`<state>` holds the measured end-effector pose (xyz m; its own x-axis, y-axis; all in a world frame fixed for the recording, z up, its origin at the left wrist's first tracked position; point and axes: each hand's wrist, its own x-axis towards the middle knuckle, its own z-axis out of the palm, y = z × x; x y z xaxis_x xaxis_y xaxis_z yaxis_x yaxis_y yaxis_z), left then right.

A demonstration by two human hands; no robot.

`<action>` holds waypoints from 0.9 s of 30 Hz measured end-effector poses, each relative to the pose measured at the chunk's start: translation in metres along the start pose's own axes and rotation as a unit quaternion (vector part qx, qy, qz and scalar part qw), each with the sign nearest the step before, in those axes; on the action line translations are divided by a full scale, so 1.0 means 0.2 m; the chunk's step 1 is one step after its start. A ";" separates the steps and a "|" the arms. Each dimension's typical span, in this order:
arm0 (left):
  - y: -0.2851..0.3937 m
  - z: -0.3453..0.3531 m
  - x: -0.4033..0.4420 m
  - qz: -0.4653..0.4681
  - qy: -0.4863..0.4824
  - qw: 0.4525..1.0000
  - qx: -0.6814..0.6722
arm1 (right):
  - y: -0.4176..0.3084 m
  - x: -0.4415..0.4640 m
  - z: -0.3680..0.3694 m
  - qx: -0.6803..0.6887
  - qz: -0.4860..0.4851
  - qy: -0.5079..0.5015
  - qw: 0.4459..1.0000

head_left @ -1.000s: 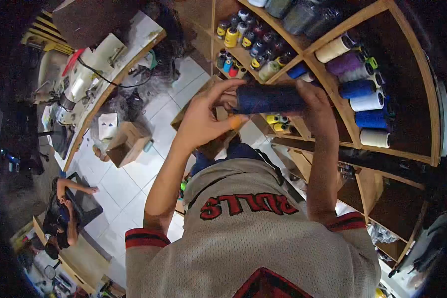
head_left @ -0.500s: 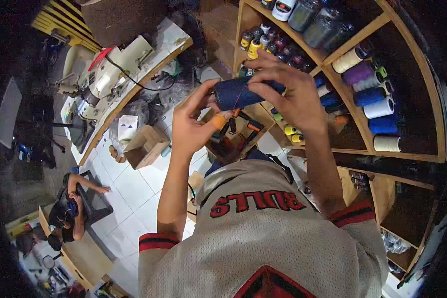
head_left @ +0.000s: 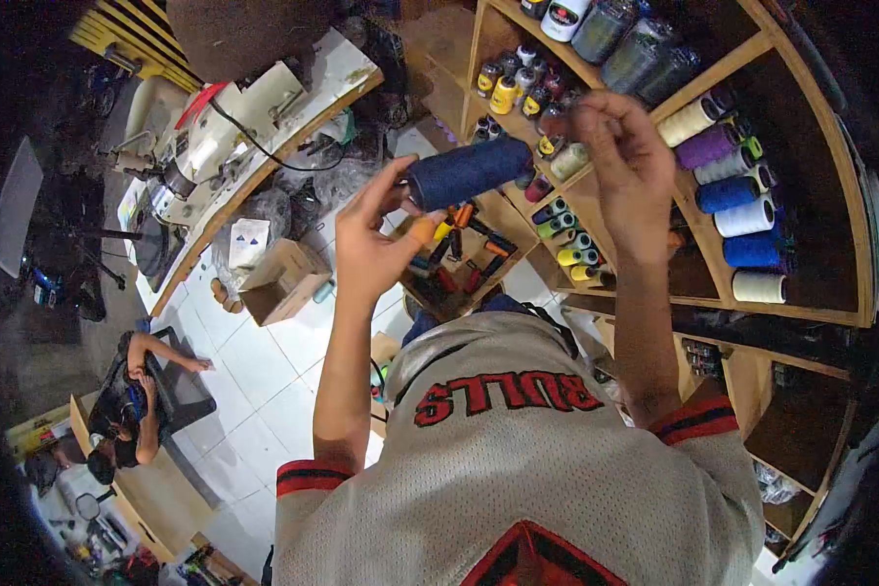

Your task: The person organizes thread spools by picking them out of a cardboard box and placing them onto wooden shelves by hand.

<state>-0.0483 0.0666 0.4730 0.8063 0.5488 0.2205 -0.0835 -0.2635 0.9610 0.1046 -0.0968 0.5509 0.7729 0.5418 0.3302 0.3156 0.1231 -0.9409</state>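
Note:
A large spool of navy blue thread (head_left: pixel 471 176) is held up in front of me, tilted slightly upward to the right. My left hand (head_left: pixel 373 230) grips its left end, fingers above and thumb below, with an orange wrap (head_left: pixel 420 231) on the thumb. Off the spool's right end, my right hand (head_left: pixel 625 161) is raised with its fingertips drawn together in a pinch. Whether a thread runs between those fingertips is too fine and blurred to see. Under the spool is an open wooden box (head_left: pixel 498 220) holding several small orange, yellow and dark spools.
Wooden shelves (head_left: pixel 645 117) with many thread spools stand at the right. A sewing machine (head_left: pixel 225 137) sits on a table at upper left. On the tiled floor stands a cardboard box (head_left: pixel 281 281). A person (head_left: pixel 137 405) is seated at lower left.
My right hand has let go of the spool and moved right, fingertips pinched. The reddish thread seen across the spool no longer shows there. My left hand still grips the spool.

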 end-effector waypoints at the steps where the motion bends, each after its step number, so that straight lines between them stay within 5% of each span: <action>1: -0.02 0.00 0.00 -0.004 0.006 1.000 -0.007 | -0.01 0.00 -0.02 -0.007 0.004 0.020 1.000; 2: -0.04 0.00 0.00 -0.008 0.012 1.000 -0.013 | 0.03 0.02 -0.05 0.033 -0.057 0.019 0.998; 9: -0.09 0.01 0.03 0.013 0.062 0.998 0.006 | 0.06 -0.02 -0.20 0.099 -0.004 0.064 0.993; 12: -0.07 0.01 0.04 0.006 0.062 0.998 -0.009 | 0.08 -0.08 -0.31 0.017 0.050 -0.010 0.999; 15: -0.04 0.02 0.05 -0.004 0.064 0.997 -0.034 | 0.10 -0.12 -0.43 -0.019 0.178 -0.212 0.961; 19: -0.01 0.05 0.06 -0.013 0.065 0.997 -0.026 | 0.20 -0.18 -0.43 -0.377 0.136 -0.334 0.853; 23: 0.00 0.11 0.08 -0.007 0.044 0.994 -0.101 | 0.38 -0.19 -0.23 -0.021 0.183 -0.259 0.948; 27: -0.01 0.17 0.09 0.006 0.055 0.987 -0.151 | 0.46 -0.14 -0.01 0.002 0.111 -0.215 0.970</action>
<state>-0.0137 0.0510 0.4699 0.7368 0.6346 0.2333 -0.2772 -0.0312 0.9603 0.1137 -0.1016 0.4552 0.5206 0.8519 0.0574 0.1638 -0.0336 -0.9859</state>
